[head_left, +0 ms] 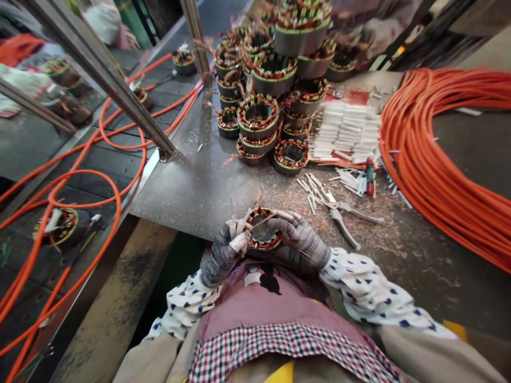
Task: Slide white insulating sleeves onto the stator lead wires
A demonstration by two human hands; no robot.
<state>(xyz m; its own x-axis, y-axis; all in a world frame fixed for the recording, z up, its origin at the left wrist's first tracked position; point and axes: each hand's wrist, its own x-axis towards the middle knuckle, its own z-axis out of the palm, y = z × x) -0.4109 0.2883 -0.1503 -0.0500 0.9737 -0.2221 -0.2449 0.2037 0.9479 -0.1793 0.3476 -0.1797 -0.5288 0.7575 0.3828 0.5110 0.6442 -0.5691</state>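
A round motor stator (264, 246) with copper windings and a light green rim sits at the table's front edge, close to my body. My left hand (228, 249), in a grey glove with bare fingertips, pinches a thin white sleeve or wire at the stator's left rim. Gloved the same way, my right hand (300, 236) curls over the stator's right rim, its fingers on a thin strand that crosses the top. Reddish wire ends stick up from the far side of the ring.
Stacked stators (258, 119) stand at the back centre. White sleeves (345, 130), pliers (339, 213) and a red-green tool (370, 178) lie to the right, beside a big orange coil (435, 159). Metal posts (120, 90) and orange hoses (115, 202) are left. Another person's hand (19, 80) shows far left.
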